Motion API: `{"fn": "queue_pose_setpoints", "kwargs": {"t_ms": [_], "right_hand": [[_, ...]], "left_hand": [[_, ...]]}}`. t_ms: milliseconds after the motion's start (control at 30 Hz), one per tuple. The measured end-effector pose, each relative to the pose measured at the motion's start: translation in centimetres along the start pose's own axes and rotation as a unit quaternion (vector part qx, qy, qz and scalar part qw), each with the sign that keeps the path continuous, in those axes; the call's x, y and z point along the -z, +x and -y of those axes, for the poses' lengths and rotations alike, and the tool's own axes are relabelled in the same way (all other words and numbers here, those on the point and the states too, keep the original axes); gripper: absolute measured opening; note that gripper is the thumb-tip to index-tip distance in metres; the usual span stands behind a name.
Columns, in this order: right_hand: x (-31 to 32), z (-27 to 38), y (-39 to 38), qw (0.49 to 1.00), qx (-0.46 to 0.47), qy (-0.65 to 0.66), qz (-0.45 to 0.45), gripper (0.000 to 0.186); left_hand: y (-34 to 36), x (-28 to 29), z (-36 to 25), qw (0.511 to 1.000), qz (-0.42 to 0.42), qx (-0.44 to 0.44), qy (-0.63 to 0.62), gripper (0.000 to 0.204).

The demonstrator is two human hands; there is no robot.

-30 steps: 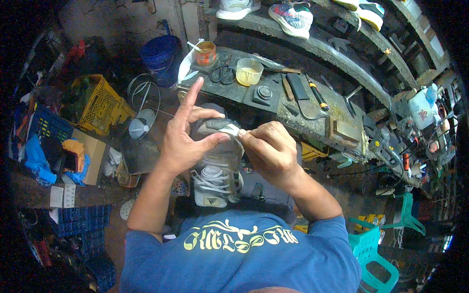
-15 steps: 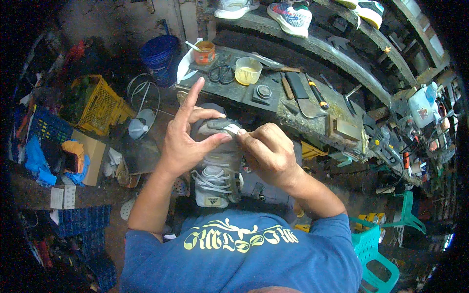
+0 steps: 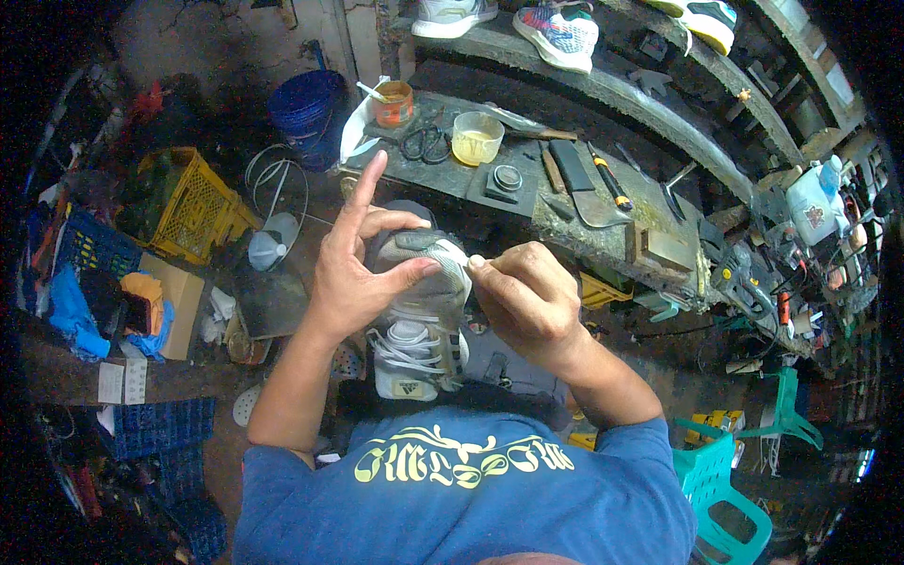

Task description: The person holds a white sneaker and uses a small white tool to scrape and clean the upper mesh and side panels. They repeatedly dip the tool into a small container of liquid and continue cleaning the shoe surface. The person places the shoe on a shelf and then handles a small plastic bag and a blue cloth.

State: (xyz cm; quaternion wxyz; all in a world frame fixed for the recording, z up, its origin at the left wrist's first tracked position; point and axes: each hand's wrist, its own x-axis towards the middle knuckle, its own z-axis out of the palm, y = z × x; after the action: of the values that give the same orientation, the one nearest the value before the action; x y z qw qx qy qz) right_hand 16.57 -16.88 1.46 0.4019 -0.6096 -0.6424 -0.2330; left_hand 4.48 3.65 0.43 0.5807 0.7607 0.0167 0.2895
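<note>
In front of me a grey and white sneaker (image 3: 428, 306) stands with its toe pointing away and its white laces (image 3: 410, 347) bundled near me. My left hand (image 3: 363, 259) grips its toe between thumb and bent fingers, with the index finger stretched upward. A dark grey patch (image 3: 417, 239) shows on the toe between them. At the toe's right edge runs a thin white strip (image 3: 452, 254). My right hand (image 3: 527, 297) pinches a small pale end there between thumb and forefinger; the fingers hide most of it.
A workbench (image 3: 433, 184) ahead holds scissors (image 3: 426, 144), a cloudy plastic cup (image 3: 477, 138), an orange tub (image 3: 394, 104), a round tin (image 3: 505, 181), and several blades and tools. Sneakers (image 3: 556, 38) line a shelf above. A yellow crate (image 3: 193, 207) stands left, a green plastic chair (image 3: 725, 499) right.
My right hand has drawn slightly right, away from the toe, and its pinch now sits just off the edge. More of the toe's right side shows. My left hand keeps its hold.
</note>
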Motion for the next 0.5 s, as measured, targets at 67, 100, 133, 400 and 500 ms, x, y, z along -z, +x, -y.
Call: {"fn": "queue_pose_setpoints", "kwargs": {"t_ms": [67, 100, 133, 400, 500], "right_hand": [[-0.04, -0.23, 0.01, 1.000, 0.003, 0.002, 0.008, 0.044], [-0.12, -0.33, 0.02, 1.000, 0.011, 0.003, 0.006, 0.044], [-0.26, -0.44, 0.04, 1.000, 0.015, 0.002, 0.008, 0.044], [-0.87, -0.99, 0.69, 0.998, 0.052, -0.010, 0.029, 0.042], [-0.75, -1.10, 0.94, 0.998, 0.054, -0.002, 0.038, 0.044]], "left_hand": [[0.03, 0.04, 0.04, 1.000, 0.003, -0.008, 0.009, 0.119], [0.03, 0.06, 0.03, 1.000, 0.004, -0.013, 0.017, 0.120], [0.00, 0.05, 0.01, 1.000, 0.005, -0.007, 0.016, 0.120], [-0.02, -0.24, -0.16, 0.999, -0.007, -0.018, 0.050, 0.115], [-0.01, -0.20, -0.18, 0.998, -0.009, -0.020, 0.051, 0.115]]}}
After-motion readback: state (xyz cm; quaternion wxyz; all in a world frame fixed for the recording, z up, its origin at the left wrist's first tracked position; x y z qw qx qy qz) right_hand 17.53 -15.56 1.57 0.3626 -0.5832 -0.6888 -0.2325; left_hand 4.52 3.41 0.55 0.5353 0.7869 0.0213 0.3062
